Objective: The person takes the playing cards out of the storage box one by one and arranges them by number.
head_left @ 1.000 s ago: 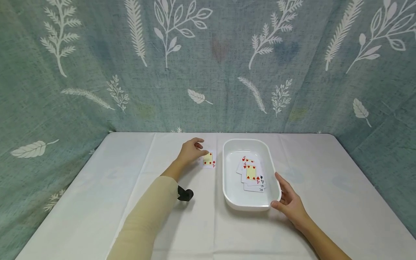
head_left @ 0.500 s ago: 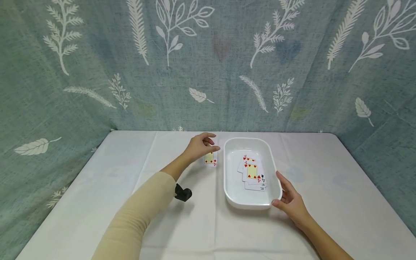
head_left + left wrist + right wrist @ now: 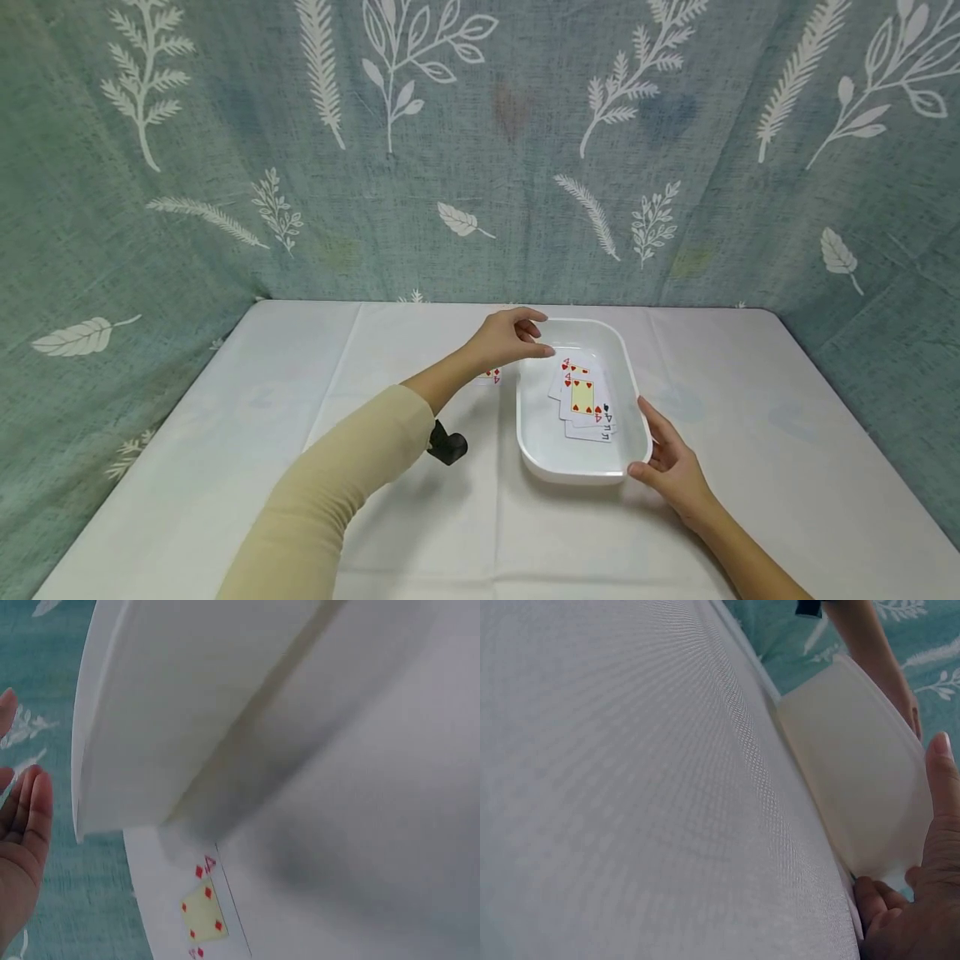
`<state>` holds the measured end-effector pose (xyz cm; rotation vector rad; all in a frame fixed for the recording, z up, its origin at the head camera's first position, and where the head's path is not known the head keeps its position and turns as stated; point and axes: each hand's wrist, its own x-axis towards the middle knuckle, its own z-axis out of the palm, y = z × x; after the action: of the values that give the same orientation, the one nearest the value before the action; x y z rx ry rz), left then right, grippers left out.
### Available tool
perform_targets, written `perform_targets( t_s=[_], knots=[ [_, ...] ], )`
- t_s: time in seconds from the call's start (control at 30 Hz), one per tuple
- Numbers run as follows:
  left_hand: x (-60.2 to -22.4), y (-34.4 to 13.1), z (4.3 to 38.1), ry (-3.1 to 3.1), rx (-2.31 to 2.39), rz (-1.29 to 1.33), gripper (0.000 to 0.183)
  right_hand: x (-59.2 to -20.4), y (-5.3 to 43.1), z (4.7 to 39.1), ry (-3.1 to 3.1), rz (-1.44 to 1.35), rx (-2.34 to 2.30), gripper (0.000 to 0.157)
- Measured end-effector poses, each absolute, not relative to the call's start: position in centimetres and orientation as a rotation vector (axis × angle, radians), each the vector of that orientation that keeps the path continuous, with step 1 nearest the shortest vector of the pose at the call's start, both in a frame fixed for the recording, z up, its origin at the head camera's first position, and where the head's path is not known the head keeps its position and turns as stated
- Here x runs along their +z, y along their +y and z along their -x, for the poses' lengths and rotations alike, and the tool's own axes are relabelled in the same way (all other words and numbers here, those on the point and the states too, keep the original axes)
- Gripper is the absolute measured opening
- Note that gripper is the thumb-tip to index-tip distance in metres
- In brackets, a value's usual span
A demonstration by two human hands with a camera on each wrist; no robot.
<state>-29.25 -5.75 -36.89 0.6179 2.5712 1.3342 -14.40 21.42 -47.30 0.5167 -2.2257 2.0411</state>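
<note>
My left hand (image 3: 504,340) hovers at the left rim of a white plastic tray (image 3: 528,446), thumb and fingertips apart with nothing showing between them. In the left wrist view its fingers (image 3: 34,814) extend beside the tray wall (image 3: 187,705). My right hand (image 3: 675,479) grips the tray's near right corner, thumb at the rim and fingers along the outer side. Inside the tray lie several overlapping playing cards, a four of hearts (image 3: 582,397) on top. A four of diamonds (image 3: 202,911) rests face up on the table left of the tray, partly covered by my left hand in the head view.
A white cloth covers the table (image 3: 420,533). Behind it hangs a green-blue curtain (image 3: 510,225) with white leaf prints. The black wrist camera (image 3: 447,446) juts out under the left sleeve (image 3: 337,483).
My left hand has moved right, from over the four of diamonds to the tray's left rim. That card stays on the table. My right hand keeps its grip on the tray.
</note>
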Motion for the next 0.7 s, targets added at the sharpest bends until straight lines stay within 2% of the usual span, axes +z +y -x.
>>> perform_targets(
  t_s=[0.2, 0.7],
  knots=[
    [-37.2, -3.7, 29.2, 2.55, 1.225, -0.648, 0.068, -47.1, 21.4, 14.3, -2.241, -0.498, 2.031, 0.085],
    [-39.6, 0.6, 28.9, 2.542, 0.948, -0.739, 0.067, -47.4, 21.4, 14.5, -2.186, -0.526, 2.072, 0.085]
  ],
)
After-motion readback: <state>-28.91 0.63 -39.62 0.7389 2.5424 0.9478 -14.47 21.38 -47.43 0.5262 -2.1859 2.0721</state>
